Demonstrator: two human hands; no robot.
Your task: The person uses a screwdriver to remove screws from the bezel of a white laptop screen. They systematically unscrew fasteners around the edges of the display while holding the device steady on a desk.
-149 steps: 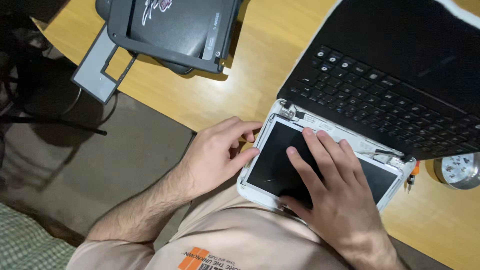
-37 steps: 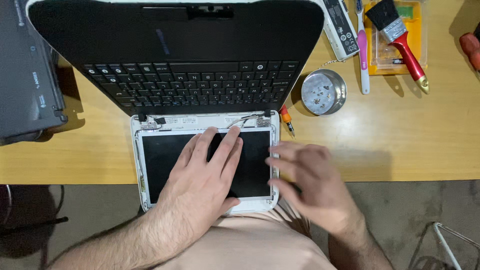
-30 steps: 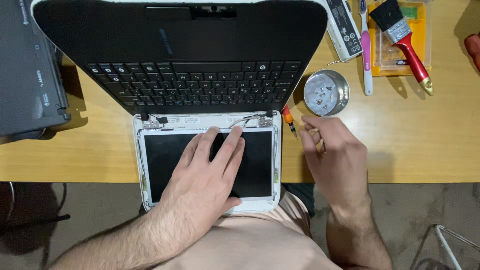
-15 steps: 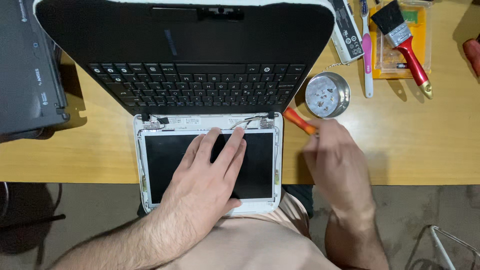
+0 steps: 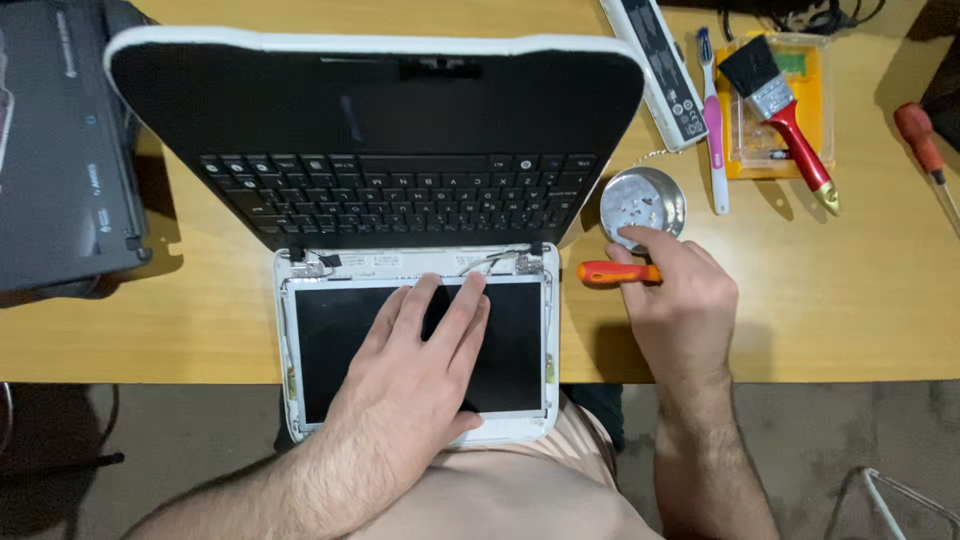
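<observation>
Ideally, the screen (image 5: 420, 345) of the opened laptop (image 5: 400, 150), overhanging the counter (image 5: 800, 300) edge, is kept steady while the orange-handled screwdriver (image 5: 612, 272) is brought level to the hinge. The left hand (image 5: 420, 370) is laid flat, fingers spread; the right hand (image 5: 680, 305) is pinching the screwdriver's handle.

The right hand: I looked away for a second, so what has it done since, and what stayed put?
The right hand left the screen, reached right toward the hinge and picked up the orange screwdriver, now holding it beside the metal dish. The left hand stayed flat on the screen; the laptop, brush and dish kept their places.
</observation>
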